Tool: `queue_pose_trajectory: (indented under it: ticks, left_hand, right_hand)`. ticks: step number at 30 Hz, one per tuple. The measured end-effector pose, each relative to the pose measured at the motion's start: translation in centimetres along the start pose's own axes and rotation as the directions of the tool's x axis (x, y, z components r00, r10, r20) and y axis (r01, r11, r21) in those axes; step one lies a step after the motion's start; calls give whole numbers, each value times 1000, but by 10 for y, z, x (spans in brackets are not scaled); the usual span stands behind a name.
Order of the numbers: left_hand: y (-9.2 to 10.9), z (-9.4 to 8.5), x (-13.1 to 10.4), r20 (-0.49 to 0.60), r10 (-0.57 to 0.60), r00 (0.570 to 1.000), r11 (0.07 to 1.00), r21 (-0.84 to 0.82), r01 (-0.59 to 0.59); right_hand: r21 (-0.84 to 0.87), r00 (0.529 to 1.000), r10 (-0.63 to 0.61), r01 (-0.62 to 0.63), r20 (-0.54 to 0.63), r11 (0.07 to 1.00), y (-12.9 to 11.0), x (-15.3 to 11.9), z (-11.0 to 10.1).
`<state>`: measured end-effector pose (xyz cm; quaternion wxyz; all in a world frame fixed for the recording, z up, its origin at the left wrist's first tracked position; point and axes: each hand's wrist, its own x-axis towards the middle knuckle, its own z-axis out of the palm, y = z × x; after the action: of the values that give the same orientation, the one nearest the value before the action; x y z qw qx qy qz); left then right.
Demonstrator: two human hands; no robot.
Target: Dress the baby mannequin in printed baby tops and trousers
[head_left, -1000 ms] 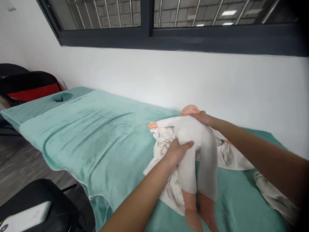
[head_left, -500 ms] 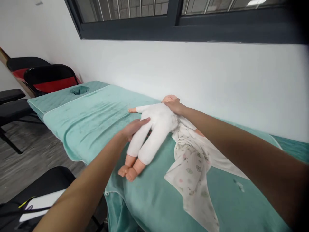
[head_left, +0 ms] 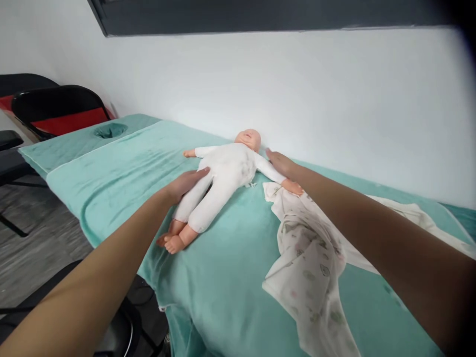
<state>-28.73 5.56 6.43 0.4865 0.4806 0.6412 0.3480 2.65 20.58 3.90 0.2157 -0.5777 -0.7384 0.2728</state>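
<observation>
The doll [head_left: 225, 161] has a plain white body with grey mottling on one side of the torso; its head, hands and feet are peach-pink. The cloth [head_left: 310, 270] is off-white, printed with small scattered motifs in pink and muted green. The cover [head_left: 230, 292] is plain teal green. The wall [head_left: 297, 89] is white; the frame [head_left: 223, 17] above it is dark grey. The chair [head_left: 70, 119] is black and red.

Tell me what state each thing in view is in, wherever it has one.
Baby doll: lying face up, arms spread.
Left hand: against the doll's hip.
Right hand: open, beside the doll's arm; contact unclear.
Printed cloth: crumpled.
Green bed cover: spread, wrinkled.
Black-and-red chair: upright.
</observation>
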Motion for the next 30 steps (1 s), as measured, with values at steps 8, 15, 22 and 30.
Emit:
queue_pose_trajectory:
  ticks: [8, 15, 22, 30]
  left_hand:
    - [4, 41, -65, -208, 675, 708, 639, 645, -419]
    - [2, 202, -134, 40, 402, 915, 766, 532, -360]
    - [34, 274, -176, 338, 601, 724, 688, 243, -684]
    - [69, 294, -228, 419, 843, 337, 169, 388, -906]
  right_hand:
    - [-412, 960, 217, -273, -178, 869, 109, -165, -97]
    - [-552, 979, 181, -200, -90, 810, 93, -257, -131]
    - [-508, 999, -32, 7, -40, 861, 41, -339, -152]
    - [-181, 893, -450, 445, 11, 877, -9, -449, -156]
